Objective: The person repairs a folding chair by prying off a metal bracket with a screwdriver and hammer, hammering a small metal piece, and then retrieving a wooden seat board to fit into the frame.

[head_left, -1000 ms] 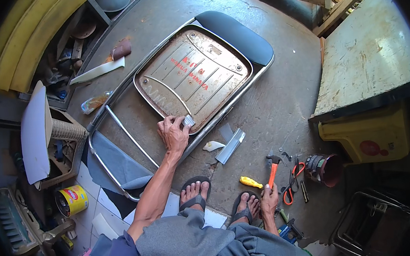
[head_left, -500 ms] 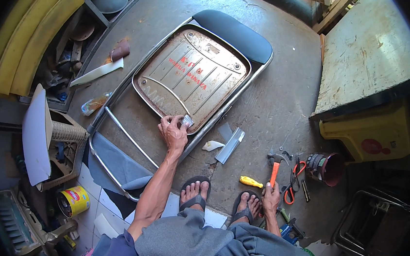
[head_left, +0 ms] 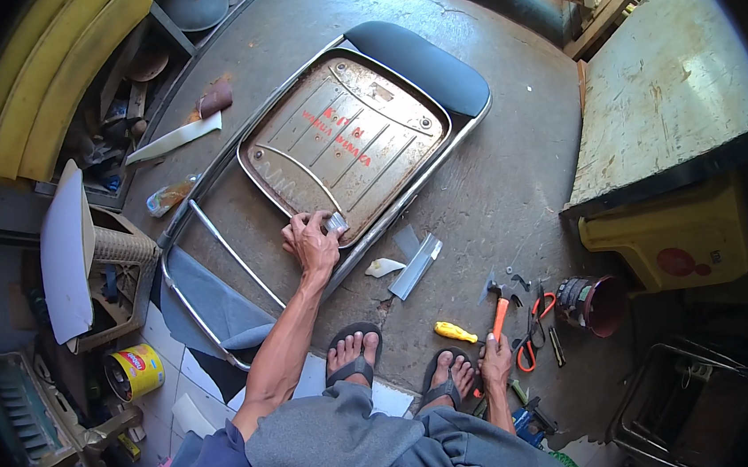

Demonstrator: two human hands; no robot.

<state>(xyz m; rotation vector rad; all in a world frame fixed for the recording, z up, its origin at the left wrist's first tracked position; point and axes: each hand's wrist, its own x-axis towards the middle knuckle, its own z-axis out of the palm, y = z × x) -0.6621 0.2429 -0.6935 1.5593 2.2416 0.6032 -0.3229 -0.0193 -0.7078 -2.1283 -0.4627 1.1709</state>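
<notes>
A folding chair with a chrome tube frame lies on the floor, its rusty metal seat pan (head_left: 343, 138) facing up and its dark padded part (head_left: 421, 65) at the far end. At the pan's near corner my left hand (head_left: 310, 243) is closed, pinching a small shiny metal piece (head_left: 336, 224) against the rim. My right hand (head_left: 495, 362) is wrapped round the handle of a hammer (head_left: 500, 316), low beside my right foot. The hammer's head points away from me, close to the floor.
Right of the chair lie a clear plastic strip (head_left: 415, 267) and a white scrap (head_left: 383, 267). A yellow-handled screwdriver (head_left: 455, 330), orange-handled scissors (head_left: 536, 333) and a stained can (head_left: 591, 306) surround the hammer. A yellow tin (head_left: 134, 371) and a wicker-pattern stool (head_left: 114, 265) stand left.
The view has shifted slightly, and the chair appears a little further left. Both hands keep their holds, on the metal piece and the hammer.
</notes>
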